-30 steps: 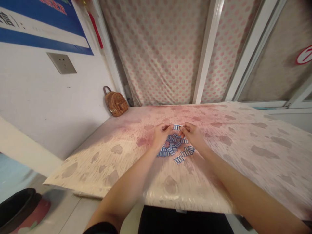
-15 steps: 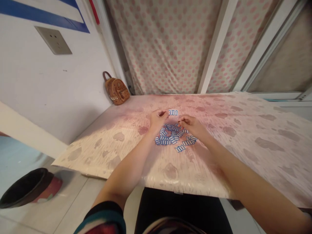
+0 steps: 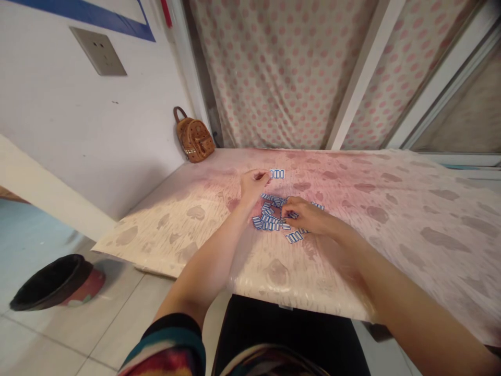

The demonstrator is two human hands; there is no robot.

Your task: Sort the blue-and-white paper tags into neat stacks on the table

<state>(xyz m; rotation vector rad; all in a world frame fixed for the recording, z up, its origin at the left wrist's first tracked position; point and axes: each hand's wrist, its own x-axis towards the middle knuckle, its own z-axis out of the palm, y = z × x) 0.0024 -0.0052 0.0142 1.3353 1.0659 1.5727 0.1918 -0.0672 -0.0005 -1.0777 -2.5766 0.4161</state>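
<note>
My left hand point(image 3: 255, 183) is closed in a pinch at the near edge of a small white card with blue bars point(image 3: 277, 174), held above the far side of a loose pile. That pile of small blue-and-white cards point(image 3: 270, 223) lies scattered and overlapping on the table. My right hand point(image 3: 301, 213) is down at the pile's right part, its fingers curled together among the cards and covering some of them. What its fingertips hold, if anything, is hidden. One card point(image 3: 294, 237) lies at the pile's near right edge.
A patterned plastic cloth covers the table point(image 3: 188, 224). A small brown backpack point(image 3: 195, 141) leans against the wall at the back left. On the floor at the left stands a dark-rimmed bin point(image 3: 74, 292). A dotted curtain point(image 3: 274, 73) hangs behind the table.
My right hand has moved down and slightly left, from above the pile's right side into the cards. My left hand still holds its card at nearly the same place. The view has shifted slightly.
</note>
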